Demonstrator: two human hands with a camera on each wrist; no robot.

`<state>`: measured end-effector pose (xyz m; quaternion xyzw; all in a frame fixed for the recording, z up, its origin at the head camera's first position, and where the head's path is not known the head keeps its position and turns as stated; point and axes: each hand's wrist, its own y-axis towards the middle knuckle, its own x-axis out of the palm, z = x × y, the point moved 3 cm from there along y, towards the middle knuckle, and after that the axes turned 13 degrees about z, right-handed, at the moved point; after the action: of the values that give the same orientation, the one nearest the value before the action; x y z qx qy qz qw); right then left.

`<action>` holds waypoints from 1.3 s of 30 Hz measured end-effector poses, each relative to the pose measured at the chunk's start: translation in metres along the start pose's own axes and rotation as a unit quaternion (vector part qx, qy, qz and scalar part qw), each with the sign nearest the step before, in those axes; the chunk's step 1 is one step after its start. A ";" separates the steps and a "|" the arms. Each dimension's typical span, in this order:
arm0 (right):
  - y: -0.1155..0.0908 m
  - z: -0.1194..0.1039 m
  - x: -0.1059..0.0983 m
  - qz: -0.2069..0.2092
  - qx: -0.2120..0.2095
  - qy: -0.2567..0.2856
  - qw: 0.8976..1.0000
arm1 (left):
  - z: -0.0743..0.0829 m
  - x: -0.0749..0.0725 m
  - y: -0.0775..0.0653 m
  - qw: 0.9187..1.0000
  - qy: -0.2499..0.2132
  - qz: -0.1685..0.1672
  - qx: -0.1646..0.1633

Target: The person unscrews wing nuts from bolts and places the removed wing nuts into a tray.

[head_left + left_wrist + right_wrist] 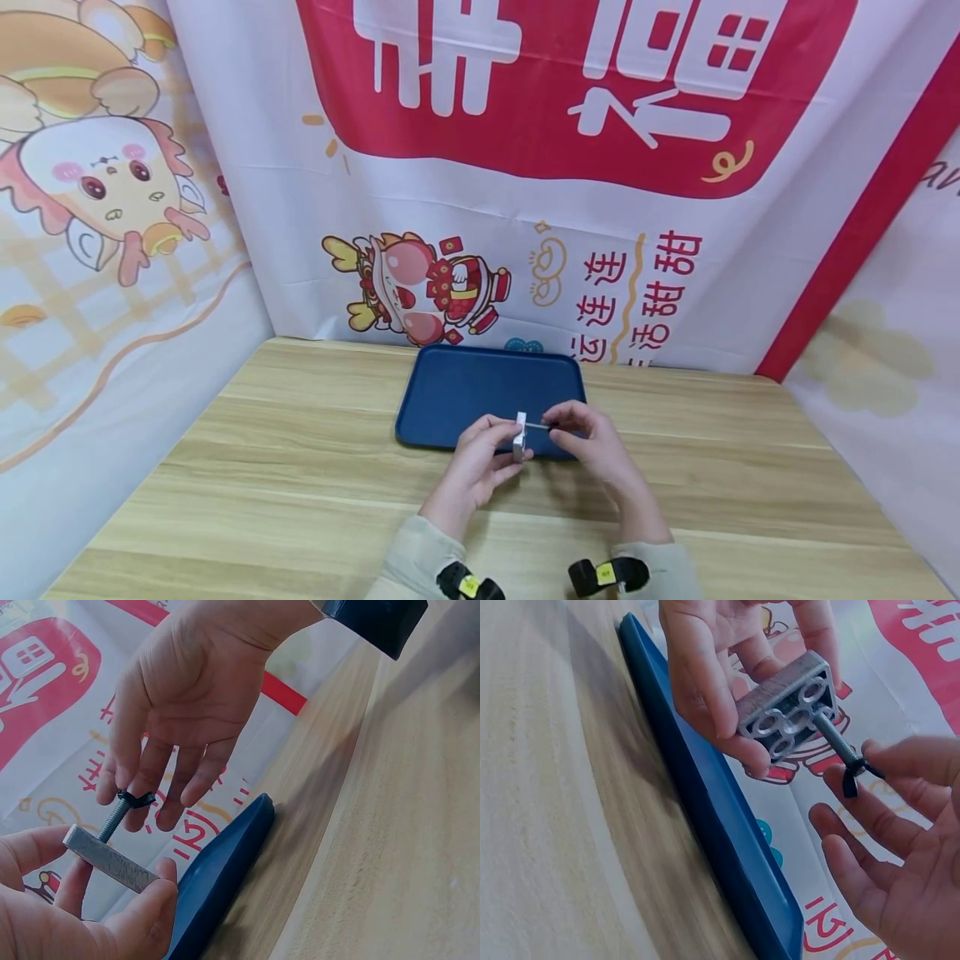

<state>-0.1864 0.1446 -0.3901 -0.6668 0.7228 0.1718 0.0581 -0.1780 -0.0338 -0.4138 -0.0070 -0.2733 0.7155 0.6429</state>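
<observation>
My left hand [474, 467] grips a small rectangular metal block [781, 688] by its edges, with several round holes showing on one face in the right wrist view. Out of that face stands a threaded wing bolt [115, 817] with a black winged head. Thumb and forefinger of my right hand [597, 446] pinch the black head, while the other fingers are spread loosely below. Most of the bolt's thread shows between the block and the head; its tip is hidden at the block. Both hands are raised over the near edge of the tray.
A dark blue tray [487, 379] lies on the wooden table [315, 467] beneath and beyond the hands, its low rim facing them. Behind it hangs a printed cloth [285, 208] with red and white lettering, and more cloth walls flank both sides.
</observation>
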 end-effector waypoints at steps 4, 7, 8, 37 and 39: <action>0.001 0.001 -0.003 0.021 0.040 0.035 0.998 | 0.001 0.000 0.000 1.000 0.000 0.005 -0.005; 0.003 0.002 -0.004 0.067 0.094 0.074 0.991 | 0.001 0.000 0.000 1.000 0.000 0.005 -0.006; 0.004 0.003 -0.004 0.080 0.110 0.085 0.987 | 0.000 0.000 0.000 1.000 -0.001 0.005 -0.006; 0.002 0.008 -0.003 0.037 0.157 0.078 0.984 | 0.001 -0.001 0.001 1.000 0.001 0.010 -0.005; 0.002 0.008 -0.004 0.031 0.145 0.068 0.987 | 0.000 -0.001 0.001 1.000 0.001 0.007 -0.001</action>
<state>-0.1894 0.1509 -0.3961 -0.6384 0.7629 0.0213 0.0993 -0.1791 -0.0349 -0.4142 -0.0105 -0.2733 0.7195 0.6384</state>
